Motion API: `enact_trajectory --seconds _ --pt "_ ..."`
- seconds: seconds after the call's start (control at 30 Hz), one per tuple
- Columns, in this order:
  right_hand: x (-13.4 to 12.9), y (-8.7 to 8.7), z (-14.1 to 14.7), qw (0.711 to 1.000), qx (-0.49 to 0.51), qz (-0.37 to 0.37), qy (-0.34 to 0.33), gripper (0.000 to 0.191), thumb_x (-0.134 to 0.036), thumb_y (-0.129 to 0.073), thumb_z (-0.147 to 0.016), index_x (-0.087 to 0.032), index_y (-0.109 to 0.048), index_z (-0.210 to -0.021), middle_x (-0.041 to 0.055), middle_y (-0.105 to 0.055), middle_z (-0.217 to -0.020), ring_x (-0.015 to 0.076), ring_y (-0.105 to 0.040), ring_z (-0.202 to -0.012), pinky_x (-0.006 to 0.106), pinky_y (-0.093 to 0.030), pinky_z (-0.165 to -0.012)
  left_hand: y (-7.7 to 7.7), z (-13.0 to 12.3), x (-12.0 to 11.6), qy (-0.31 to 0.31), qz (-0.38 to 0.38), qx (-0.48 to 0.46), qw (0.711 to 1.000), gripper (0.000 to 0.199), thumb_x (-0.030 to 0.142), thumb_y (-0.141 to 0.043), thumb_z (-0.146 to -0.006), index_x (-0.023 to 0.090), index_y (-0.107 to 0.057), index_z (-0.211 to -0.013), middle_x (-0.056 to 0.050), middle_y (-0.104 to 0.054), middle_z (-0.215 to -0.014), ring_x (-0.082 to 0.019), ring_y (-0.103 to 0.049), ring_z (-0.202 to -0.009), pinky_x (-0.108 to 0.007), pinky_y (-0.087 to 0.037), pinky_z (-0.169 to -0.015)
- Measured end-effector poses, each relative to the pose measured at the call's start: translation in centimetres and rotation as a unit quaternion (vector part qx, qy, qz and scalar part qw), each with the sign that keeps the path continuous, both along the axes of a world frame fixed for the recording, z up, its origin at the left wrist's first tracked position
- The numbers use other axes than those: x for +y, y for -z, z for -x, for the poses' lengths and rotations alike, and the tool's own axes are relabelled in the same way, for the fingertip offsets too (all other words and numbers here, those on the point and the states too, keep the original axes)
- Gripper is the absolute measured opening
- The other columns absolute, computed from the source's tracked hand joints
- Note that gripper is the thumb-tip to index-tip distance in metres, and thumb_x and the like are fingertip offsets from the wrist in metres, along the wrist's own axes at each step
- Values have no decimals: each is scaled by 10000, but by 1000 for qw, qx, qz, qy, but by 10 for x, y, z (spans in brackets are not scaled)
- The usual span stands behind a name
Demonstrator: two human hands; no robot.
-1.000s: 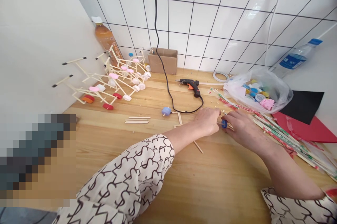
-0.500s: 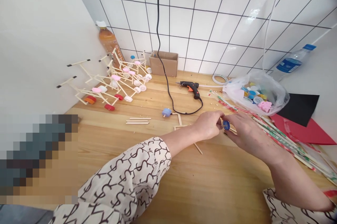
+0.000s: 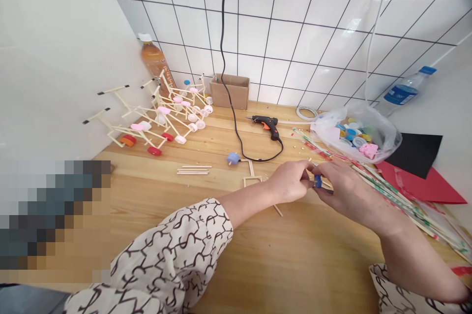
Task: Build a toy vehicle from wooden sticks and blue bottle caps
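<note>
Left hand [image 3: 289, 182] and right hand [image 3: 350, 188] are closing together, fingers pinching a blue bottle cap [image 3: 317, 181] on a thin wooden stick [image 3: 326, 185]. Bare wooden tabletop [image 3: 313, 255] is lying open toward the near edge. Striped craft sticks [image 3: 391, 196] are crowding the right; a hot glue gun [image 3: 266, 124] and plastic bag of caps [image 3: 356, 132] are sitting beyond.

Craft wkshp — wood bench [image 3: 313, 265], glue gun [image 3: 264, 124]

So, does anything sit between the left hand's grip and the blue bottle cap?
Nothing visible does. The blue bottle cap sits right at the fingertips of the left hand, and the right hand holds it from the other side.
</note>
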State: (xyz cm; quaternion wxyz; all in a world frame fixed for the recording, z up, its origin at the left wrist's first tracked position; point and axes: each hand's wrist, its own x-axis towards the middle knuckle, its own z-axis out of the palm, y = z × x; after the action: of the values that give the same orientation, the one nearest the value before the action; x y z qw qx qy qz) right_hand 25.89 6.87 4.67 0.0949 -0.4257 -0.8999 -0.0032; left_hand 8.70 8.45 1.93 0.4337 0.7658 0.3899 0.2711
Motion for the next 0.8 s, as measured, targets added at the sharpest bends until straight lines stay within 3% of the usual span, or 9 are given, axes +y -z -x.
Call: enact_trajectory --seconds 0.13,0.3,0.57,0.7,0.8 --pt "-2 -1 1 1000 2 -14 -20 182 -159 -503 -792 -169 -569 -961 103 -644 -868 262 -570 -828 370 -453 -687 0 1 -4 -11 50 -38 998 245 172 -512 -789 151 -575 -1025 -30 -668 -788 -139 -607 -717 -242 -466 -661" --pt "-3 -7 3 999 13 -3 -41 152 -159 -518 -797 -193 -584 -930 91 -642 -871 250 -574 -836 361 -456 -698 0 5 -8 -9 117 -128 985 247 95 -486 -801 137 -563 -1031 -32 -652 -785 -115 -605 -741 -228 -472 -709" --pt "-13 -18 3 997 69 9 -34 142 -208 -545 -805 -206 -579 -943 69 -661 -841 239 -603 -802 363 -473 -690 -12 9 -16 -3 97 -191 977 314 9 -572 -735 110 -575 -1032 -18 -652 -727 -117 -614 -746 -249 -471 -798" --pt "-15 -26 -1 986 149 63 -29 181 -304 -588 -811 -243 -604 -981 53 -680 -926 233 -626 -866 365 -497 -741 -16 6 -20 -29 88 -219 971 325 28 -604 -732 113 -579 -1045 -23 -669 -725 -139 -632 -778 -289 -474 -843" --pt "-15 -28 -7 960 244 135 -20 292 -365 -662 -763 -270 -625 -1036 42 -689 -994 239 -632 -951 350 -514 -788 -20 3 -25 -44 79 -241 966 344 44 -599 -742 114 -570 -1078 -35 -675 -739 -152 -639 -784 -304 -477 -836"
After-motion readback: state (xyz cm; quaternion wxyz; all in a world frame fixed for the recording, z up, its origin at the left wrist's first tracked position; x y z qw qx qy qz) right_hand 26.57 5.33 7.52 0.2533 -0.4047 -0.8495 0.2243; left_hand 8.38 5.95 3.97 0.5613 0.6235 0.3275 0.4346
